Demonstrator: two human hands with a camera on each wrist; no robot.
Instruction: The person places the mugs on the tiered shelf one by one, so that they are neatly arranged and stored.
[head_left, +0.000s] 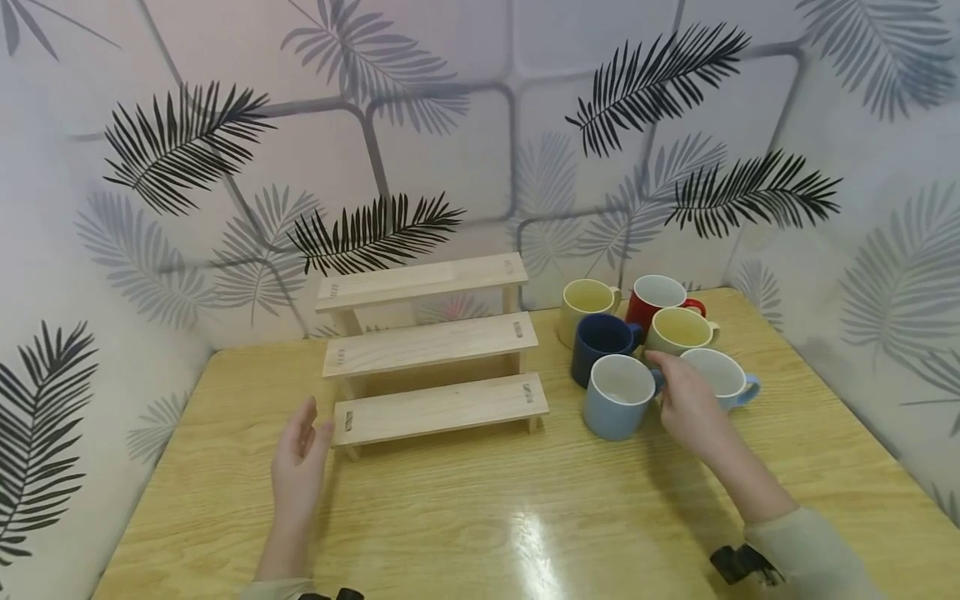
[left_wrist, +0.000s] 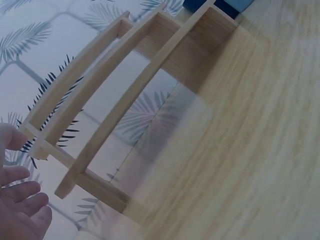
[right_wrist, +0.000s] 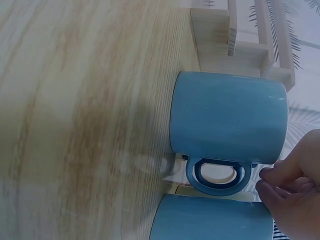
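A: State the position of the left hand (head_left: 300, 458).
B: Just beside the left end of the lowest shelf (head_left: 442, 408) of the three-tier wooden stand (head_left: 431, 344). Fingers slightly bent.
A: And the right hand (head_left: 690, 408)?
B: At the handle (head_left: 658, 381) of the front light blue mug (head_left: 617, 410). Whether it grips the handle cannot be determined.
A: Identify the remaining mugs.
B: Behind the front unit: a dark blue mug (head_left: 602, 337), then a pale yellow mug (head_left: 588, 297). Right column, rear to front: a red mug (head_left: 641, 311), a second pale yellow mug (head_left: 682, 327), a second light blue mug (head_left: 717, 372), partly covered by the hand. All upright.
A: Supporting surface?
B: Wood-grain table (head_left: 450, 517); leaf-patterned wall (head_left: 465, 42) behind.
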